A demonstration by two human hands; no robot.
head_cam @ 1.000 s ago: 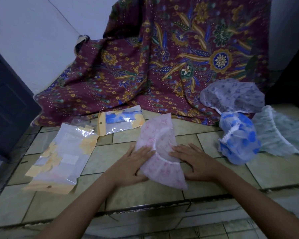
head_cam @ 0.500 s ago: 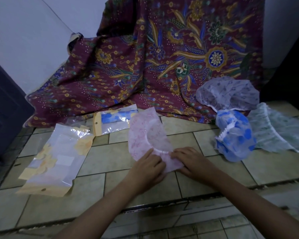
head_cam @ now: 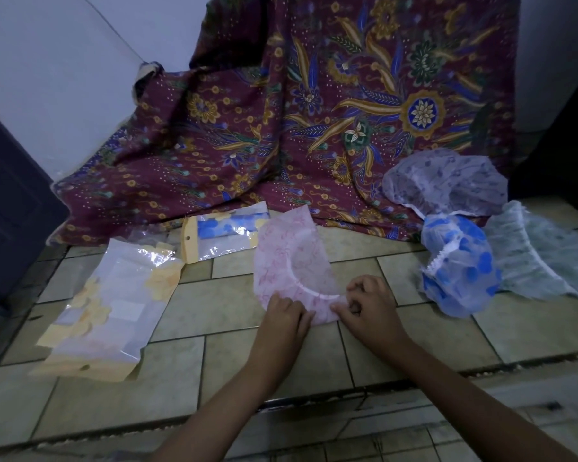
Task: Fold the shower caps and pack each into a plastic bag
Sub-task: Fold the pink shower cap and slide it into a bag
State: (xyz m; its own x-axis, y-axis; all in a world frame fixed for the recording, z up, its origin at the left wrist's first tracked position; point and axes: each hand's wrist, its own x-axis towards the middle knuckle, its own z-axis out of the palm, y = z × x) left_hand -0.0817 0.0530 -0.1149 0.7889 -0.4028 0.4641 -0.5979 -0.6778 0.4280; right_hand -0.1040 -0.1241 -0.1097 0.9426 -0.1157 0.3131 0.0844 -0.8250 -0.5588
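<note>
— while the pink shower cap (head_cam: 291, 261) lies flat on the tiled floor (head_cam: 447, 331), where are the hands?
— both at its near edge, close together. the left hand (head_cam: 286, 315) has its fingers curled onto the lower left of the cap, pinching the edge. the right hand (head_cam: 369, 305) pinches the lower right, by the white elastic, knuckles up.
— is it folded?
— it lies as a rough half-round. the elastic shows as a curved line across it, and the far end points toward the batik cloth (head_cam: 314, 111).
— and the bags?
— on the left, a clear plastic bag with yellow flowers (head_cam: 114, 301) lies flat, apart from the cap. further back, a smaller bag with a yellow header (head_cam: 224, 235) holds something blue. its right end meets the pink cap's far tip; touching or not, i can't tell.
— other caps?
— three on the right, well apart from the hands: a blue-spotted shower cap (head_cam: 461, 265) bunched up, a pale green shower cap (head_cam: 541, 258) spread just beside it, and a lilac-printed shower cap (head_cam: 447, 185) behind, against the cloth.
</note>
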